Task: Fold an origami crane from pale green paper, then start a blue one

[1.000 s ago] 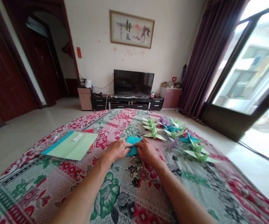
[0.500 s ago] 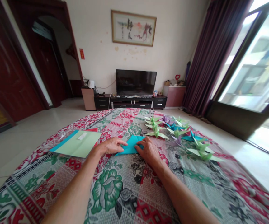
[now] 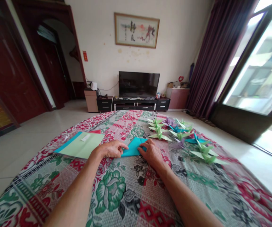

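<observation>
A folded sheet of blue origami paper (image 3: 134, 147) lies flat on the tablecloth between my hands. My left hand (image 3: 111, 148) is closed at its left corner, thumb and forefinger on the paper and the corner tip hidden beneath them. At the right edge, my right hand (image 3: 150, 150) grips the sheet with bent fingers, covering that side. To the right stand several folded paper cranes, among them a light green crane (image 3: 160, 135), a blue crane (image 3: 195, 139) and a purple crane (image 3: 179, 144).
Left of my hands lies a stack of paper (image 3: 88, 147), light green on top, with blue and red edges showing and a small white slip (image 3: 85, 137) on it. A floral tablecloth (image 3: 112, 192) covers the round table. Beyond stands a television (image 3: 139, 84).
My left hand has shifted slightly inward and now covers the paper's left corner tip, which showed before. The right hand keeps its hold, and the whole view has moved a little.
</observation>
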Demonstrator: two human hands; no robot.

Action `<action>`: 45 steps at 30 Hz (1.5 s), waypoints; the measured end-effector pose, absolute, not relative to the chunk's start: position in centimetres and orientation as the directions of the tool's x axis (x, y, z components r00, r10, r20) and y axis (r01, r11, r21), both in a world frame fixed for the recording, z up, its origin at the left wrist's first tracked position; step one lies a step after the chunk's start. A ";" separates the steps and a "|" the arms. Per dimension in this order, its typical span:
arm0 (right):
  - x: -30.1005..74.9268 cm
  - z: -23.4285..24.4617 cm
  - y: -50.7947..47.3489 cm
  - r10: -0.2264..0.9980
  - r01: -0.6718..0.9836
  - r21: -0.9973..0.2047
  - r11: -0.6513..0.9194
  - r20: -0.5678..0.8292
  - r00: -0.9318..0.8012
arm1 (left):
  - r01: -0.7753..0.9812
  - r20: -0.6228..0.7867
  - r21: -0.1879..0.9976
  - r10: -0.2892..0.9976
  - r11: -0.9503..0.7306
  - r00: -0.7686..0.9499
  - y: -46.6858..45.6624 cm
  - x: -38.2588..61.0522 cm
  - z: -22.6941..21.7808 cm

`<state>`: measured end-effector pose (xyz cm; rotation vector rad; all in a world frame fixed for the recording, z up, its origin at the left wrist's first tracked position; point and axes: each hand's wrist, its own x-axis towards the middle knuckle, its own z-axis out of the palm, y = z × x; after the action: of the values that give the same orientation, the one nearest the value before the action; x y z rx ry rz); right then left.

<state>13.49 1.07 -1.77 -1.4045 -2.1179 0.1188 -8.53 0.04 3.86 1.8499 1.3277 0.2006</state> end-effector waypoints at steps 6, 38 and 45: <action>13.5 -1.7 1.1 0.870 0.814 -0.382 0.436 0.411 -0.273 | 0.774 -0.296 0.613 0.862 -0.160 0.413 0.1 -8.6 3.9; 13.4 -1.9 1.1 0.868 0.822 -0.376 0.428 0.423 -0.258 | 0.778 -0.180 0.626 0.980 0.049 0.083 0.3 -5.3 4.6; 13.4 -1.9 1.2 0.876 0.827 -0.377 0.416 0.409 -0.254 | 0.709 -0.213 0.695 0.976 0.117 0.048 1.2 -2.4 1.8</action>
<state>13.41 1.15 -1.90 -1.4383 -2.1117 0.1137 -2.40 1.19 1.78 1.6504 1.7199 0.5002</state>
